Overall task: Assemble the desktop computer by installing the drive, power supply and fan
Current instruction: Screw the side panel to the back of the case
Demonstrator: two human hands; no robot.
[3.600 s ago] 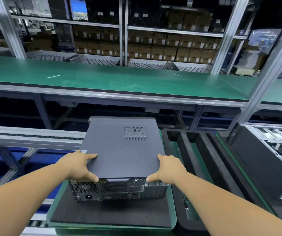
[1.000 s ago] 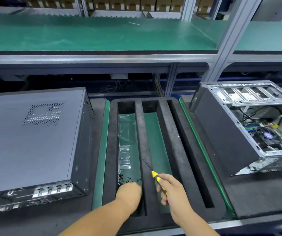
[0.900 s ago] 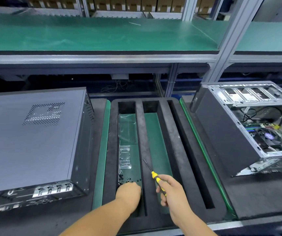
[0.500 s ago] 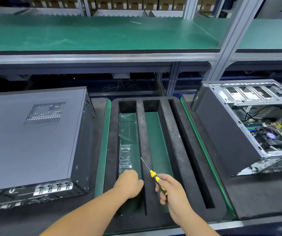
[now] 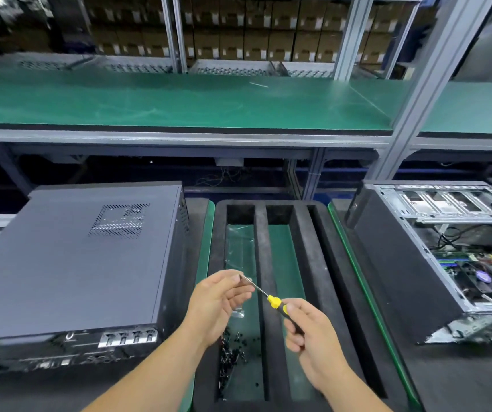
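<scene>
- I read this as the screw-loading step: my right hand [image 5: 307, 331] grips the black handle of a small screwdriver [image 5: 271, 298] with a yellow collar, its thin steel shaft slanting up and left.
- My left hand [image 5: 218, 301] has thumb and fingertips pinched at the shaft's tip, seemingly seating a screw; the screw itself is too small to make out.
- Both hands hover above the black foam tray [image 5: 307, 263], over its left slot, where a loose pile of small dark screws [image 5: 233, 352] lies on the green base beside crinkled clear plastic film [image 5: 239, 248].
- The work itself sits well apart: the open chassis [image 5: 435, 263] to the right, bare stamped metal, drive bays at its top, motherboard and cables visible inside.
- To the left lies a closed case [image 5: 75, 263], matte grey sheet steel with a perforated vent patch.
- Next, I judge, the loaded tip must travel right to the open chassis without tilting, or the screw may drop. A steady wrist and a level shaft are called for.
</scene>
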